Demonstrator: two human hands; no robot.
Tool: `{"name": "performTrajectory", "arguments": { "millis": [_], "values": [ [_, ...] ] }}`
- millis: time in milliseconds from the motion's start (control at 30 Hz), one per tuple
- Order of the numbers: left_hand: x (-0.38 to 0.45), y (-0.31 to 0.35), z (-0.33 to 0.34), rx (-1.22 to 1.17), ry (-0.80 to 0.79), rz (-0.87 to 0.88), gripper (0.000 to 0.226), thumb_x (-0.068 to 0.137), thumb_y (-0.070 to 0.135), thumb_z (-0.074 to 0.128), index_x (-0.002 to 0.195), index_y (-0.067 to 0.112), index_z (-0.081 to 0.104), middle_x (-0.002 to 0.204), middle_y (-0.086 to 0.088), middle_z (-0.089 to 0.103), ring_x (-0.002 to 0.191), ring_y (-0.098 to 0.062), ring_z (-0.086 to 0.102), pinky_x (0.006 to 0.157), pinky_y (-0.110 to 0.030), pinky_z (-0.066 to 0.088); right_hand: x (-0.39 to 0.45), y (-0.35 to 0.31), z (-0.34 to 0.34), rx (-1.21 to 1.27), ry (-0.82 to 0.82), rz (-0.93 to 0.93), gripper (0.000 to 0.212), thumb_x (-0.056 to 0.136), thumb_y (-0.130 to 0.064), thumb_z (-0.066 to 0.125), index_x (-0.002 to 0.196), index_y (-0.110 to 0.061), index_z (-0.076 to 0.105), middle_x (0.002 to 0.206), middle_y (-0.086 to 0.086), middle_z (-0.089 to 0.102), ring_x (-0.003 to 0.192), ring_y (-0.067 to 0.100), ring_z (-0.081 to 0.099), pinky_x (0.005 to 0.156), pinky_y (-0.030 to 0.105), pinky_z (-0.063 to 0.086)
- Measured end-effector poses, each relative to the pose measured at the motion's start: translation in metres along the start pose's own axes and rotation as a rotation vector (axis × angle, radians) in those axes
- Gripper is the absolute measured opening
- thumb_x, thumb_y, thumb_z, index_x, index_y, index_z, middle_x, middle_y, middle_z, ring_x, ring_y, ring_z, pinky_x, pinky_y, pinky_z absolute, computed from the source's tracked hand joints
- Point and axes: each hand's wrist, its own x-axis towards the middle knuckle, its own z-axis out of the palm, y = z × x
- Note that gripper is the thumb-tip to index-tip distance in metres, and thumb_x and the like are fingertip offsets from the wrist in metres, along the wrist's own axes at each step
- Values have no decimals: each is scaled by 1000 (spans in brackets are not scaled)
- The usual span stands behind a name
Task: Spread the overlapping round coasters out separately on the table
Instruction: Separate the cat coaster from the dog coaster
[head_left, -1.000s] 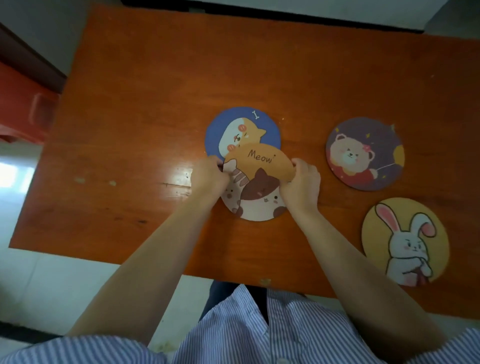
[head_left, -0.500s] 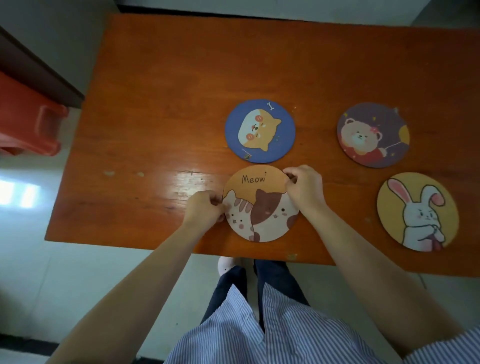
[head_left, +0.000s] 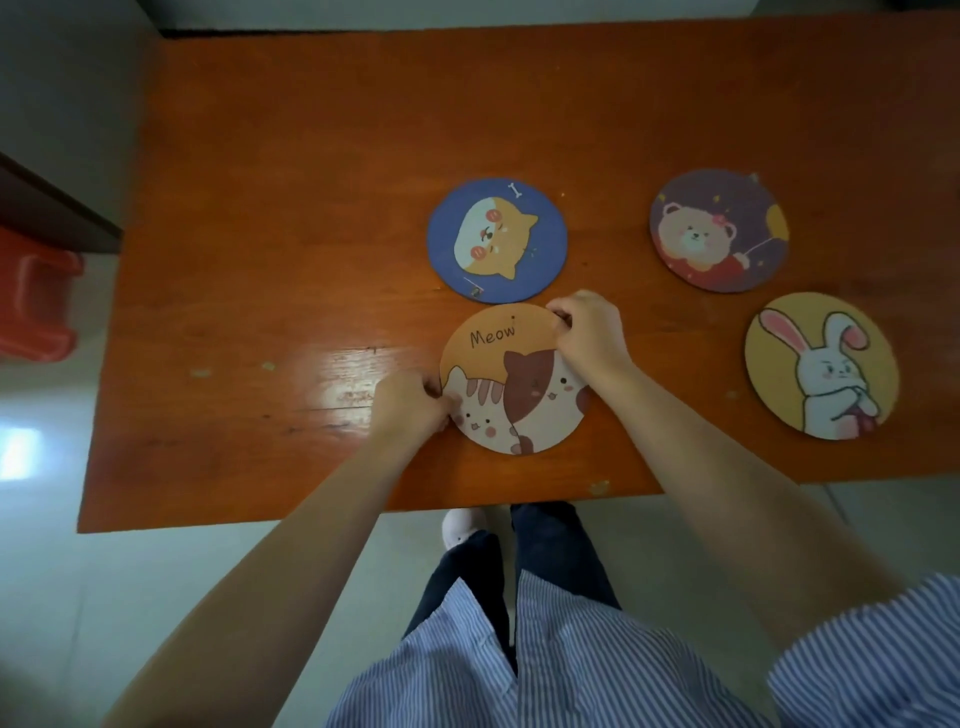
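While both hands pinched its rim, left hand (head_left: 415, 402) and right hand (head_left: 589, 332) set the round orange "Meow" cat coaster (head_left: 514, 379) near the worktop's (head_left: 291, 218) front edge, just clear of the round blue dog coaster (head_left: 497, 240), presumably for separation.

4 coasters lie apart on the bench (head_left: 311, 156): cat coaster (head_left: 511, 384) nearest, dog coaster (head_left: 497, 240) just behind it, bear coaster (head_left: 719, 230) and rabbit coaster (head_left: 821, 366) to the right.
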Motion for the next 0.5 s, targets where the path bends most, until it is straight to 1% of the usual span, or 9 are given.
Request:
{"name": "performTrajectory", "arguments": {
  "millis": [67, 133, 167, 233, 267, 400, 500],
  "values": [
    [0, 1, -2, 84, -28, 21, 25, 79, 19, 68, 58, 6, 62, 58, -9, 64, 66, -28, 66, 65, -36, 55, -6, 2, -1, -8, 28, 27, 29, 90, -6, 55, 118, -2, 59, 114, 19, 62, 105, 31, 55, 86, 34, 44],
    [0, 3, -4, 146, -22, 48, 28, 81, 22, 65, 67, -1, 66, 67, -17, 68, 65, -28, 63, 56, -32, 48, -11, 4, -2, -6, 41, 85, 32, 90, -10, 58, 120, -2, 57, 115, 19, 60, 104, 30, 56, 85, 35, 47],
    [-1, 3, -4, 157, -16, 59, 28, 83, 22, 63, 69, -2, 66, 70, -19, 68, 67, -29, 62, 55, -31, 45, -14, 6, -2, -19, 42, 105, 31, 89, -11, 58, 119, -2, 58, 114, 19, 60, 102, 30, 57, 81, 34, 48],
    [-2, 1, -3, 150, -4, 70, 26, 85, 19, 59, 70, -2, 66, 74, -21, 69, 71, -32, 64, 58, -31, 45, -21, 7, 0, -32, 53, 126, 27, 89, -9, 58, 115, -1, 61, 112, 19, 61, 99, 30, 59, 75, 30, 47],
    [-2, 1, -2, 146, 4, 70, 25, 86, 17, 58, 71, -2, 66, 76, -22, 70, 73, -33, 64, 58, -31, 45, -25, 7, 1, -22, 63, 136, 26, 89, -8, 57, 114, -1, 61, 112, 20, 61, 98, 30, 59, 74, 29, 47],
    [-2, -2, -1, 168, 30, 65, 21, 85, 15, 58, 74, -1, 65, 78, -21, 70, 75, -32, 64, 57, -29, 43, -33, 5, 5, 52, 104, 167, 27, 89, -3, 56, 116, 0, 61, 115, 21, 60, 104, 31, 57, 84, 32, 48],
    [0, -2, 0, 185, 32, 59, 19, 84, 16, 60, 70, 3, 63, 78, -19, 71, 76, -31, 64, 57, -28, 43, -32, 4, 5, 90, 110, 154, 26, 89, -2, 55, 115, 0, 61, 115, 20, 60, 106, 29, 56, 84, 29, 46]
  ]
}}
